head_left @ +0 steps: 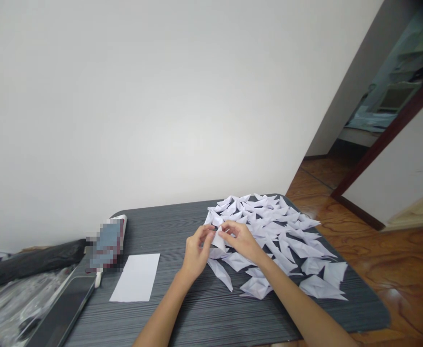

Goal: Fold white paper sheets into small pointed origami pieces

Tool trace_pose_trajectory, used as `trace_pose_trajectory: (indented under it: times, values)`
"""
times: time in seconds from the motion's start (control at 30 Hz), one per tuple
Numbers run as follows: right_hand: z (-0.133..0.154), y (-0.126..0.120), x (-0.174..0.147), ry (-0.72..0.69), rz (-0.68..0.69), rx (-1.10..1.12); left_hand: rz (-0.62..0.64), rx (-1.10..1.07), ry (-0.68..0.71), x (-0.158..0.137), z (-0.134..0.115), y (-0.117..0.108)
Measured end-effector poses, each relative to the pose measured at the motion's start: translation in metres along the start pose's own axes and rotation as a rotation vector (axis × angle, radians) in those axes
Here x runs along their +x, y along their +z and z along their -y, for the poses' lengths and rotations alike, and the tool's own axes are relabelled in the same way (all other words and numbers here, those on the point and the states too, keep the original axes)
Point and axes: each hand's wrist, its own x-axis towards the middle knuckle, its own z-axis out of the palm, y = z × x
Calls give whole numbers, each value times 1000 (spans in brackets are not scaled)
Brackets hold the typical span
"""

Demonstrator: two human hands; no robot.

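Between my two hands is a small piece of folded white paper (218,242), pinched at its upper part. My left hand (198,248) grips it from the left with thumb and fingers closed together. From the right, my right hand (241,237) pinches the same piece, its fingertips close to those of the left. Many folded white paper shapes (269,226) with pointed ends lie spread over the table behind and to the right of my hands. A few of them lie under my right forearm, partly hidden.
The dark, wood-grained table (182,313) stands against a white wall (182,106). A flat white sheet (136,278) lies left of my hands. Further left are a blurred-out packet (106,245) and a dark tablet-like device (61,313). Plastic-wrapped items (12,308) lie beyond the left edge.
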Motion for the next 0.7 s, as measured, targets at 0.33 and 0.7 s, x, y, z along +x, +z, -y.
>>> trace_pose_trajectory:
  times: [0.33, 0.7]
  values:
    - [-1, 8, -4, -32, 5, -52, -41, -27, -125, -2, 12, 4]
    - [14, -8, -2, 273, 154, 285, 124, -206, -99, 7, -7, -9]
